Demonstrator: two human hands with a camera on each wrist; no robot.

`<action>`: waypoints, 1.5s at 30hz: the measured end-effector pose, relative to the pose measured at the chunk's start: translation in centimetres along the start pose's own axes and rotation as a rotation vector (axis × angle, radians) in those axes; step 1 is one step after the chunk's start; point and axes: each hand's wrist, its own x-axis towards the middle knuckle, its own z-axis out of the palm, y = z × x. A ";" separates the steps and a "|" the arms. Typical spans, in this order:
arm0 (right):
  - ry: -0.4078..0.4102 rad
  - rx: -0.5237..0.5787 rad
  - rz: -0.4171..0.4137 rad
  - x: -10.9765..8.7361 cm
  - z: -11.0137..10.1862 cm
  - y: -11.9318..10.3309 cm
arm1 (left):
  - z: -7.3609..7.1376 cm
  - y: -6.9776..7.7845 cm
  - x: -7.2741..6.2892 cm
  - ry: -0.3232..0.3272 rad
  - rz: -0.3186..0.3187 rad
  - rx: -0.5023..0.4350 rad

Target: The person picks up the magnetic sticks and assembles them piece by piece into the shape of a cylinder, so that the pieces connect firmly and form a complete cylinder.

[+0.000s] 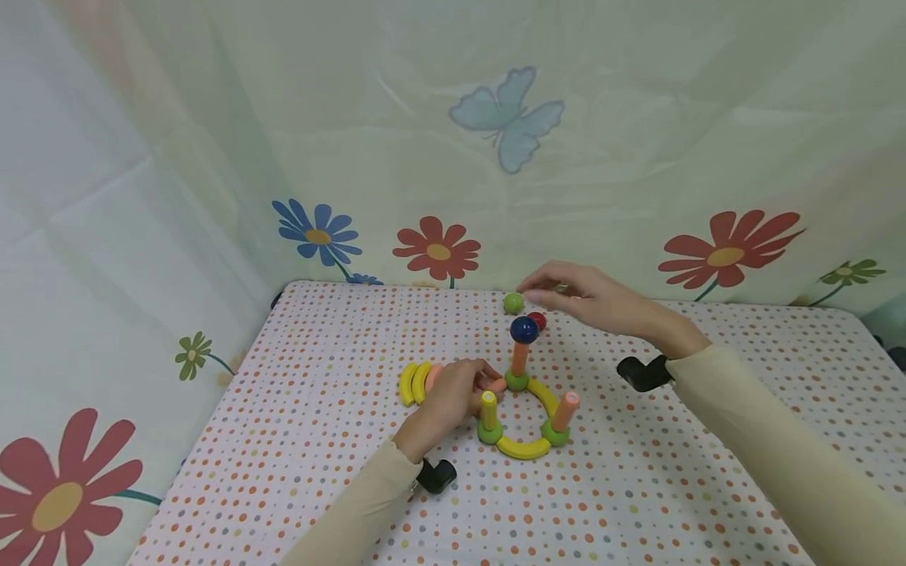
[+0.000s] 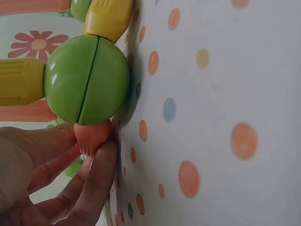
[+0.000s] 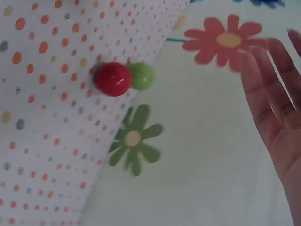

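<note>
My left hand (image 1: 456, 387) pinches an orange curved stick (image 2: 92, 136) between thumb and fingers, low over the table. One end of the stick meets a green ball connector (image 2: 87, 80). It belongs to a ring with yellow curved sticks (image 1: 524, 448) between green connectors. A yellow rod (image 1: 488, 410) and two orange rods (image 1: 565, 412) stand up from the ring. The farthest rod carries a dark blue ball (image 1: 524, 330). Near the table's back edge, my right hand (image 1: 583, 295) is raised with fingers extended, holding nothing. Close to it are a green ball (image 1: 513, 303) and a red ball (image 3: 113, 79).
Left of my left hand, yellow curved sticks (image 1: 406, 384) and an orange one (image 1: 433, 377) lie side by side, partly hidden by the hand. The dotted tabletop (image 1: 340, 487) ends at a flower-printed curtain (image 1: 602, 196) behind and to the left.
</note>
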 end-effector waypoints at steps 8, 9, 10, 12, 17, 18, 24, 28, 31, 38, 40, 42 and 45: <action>0.068 -0.102 0.131 -0.7 1.4 4.5 | 0.2 0.1 -0.1 -0.001 -0.019 -0.005; 0.057 -0.123 0.129 -0.8 1.9 5.2 | 0.4 0.1 -0.1 -0.007 -0.021 -0.008; 0.047 -0.139 0.123 -0.9 2.5 5.7 | 0.5 0.1 -0.1 -0.013 -0.023 -0.009; 0.030 -0.161 0.118 -1.2 3.4 6.8 | 0.7 0.1 -0.2 -0.024 -0.022 -0.011; -0.001 -0.204 0.142 -1.5 5.0 8.4 | 1.0 0.2 -0.2 -0.024 -0.023 -0.017; -0.002 -0.213 0.151 -1.6 5.2 8.5 | 1.0 0.2 -0.2 -0.022 -0.027 -0.019; 0.029 -0.229 0.191 -2.3 5.8 8.7 | 0.7 0.3 -0.2 -0.011 -0.030 -0.010; 0.019 -0.205 0.194 -2.8 6.0 8.6 | 0.5 0.3 -0.2 0.000 -0.024 -0.008; 0.003 -0.187 0.183 -3.0 6.2 8.6 | 0.4 0.2 -0.2 0.001 -0.017 -0.014; -0.028 -0.107 0.161 -3.0 6.4 8.4 | 0.4 0.1 -0.2 0.012 -0.019 -0.004; -0.026 -0.098 0.155 -3.0 6.5 8.5 | 0.4 0.1 -0.2 0.011 -0.023 -0.001; -0.017 -0.103 0.147 -2.9 6.6 8.6 | 0.3 0.0 -0.2 0.011 -0.021 0.004; 0.013 -0.125 0.148 -2.7 7.0 8.7 | 0.3 0.1 -0.1 0.012 -0.023 0.013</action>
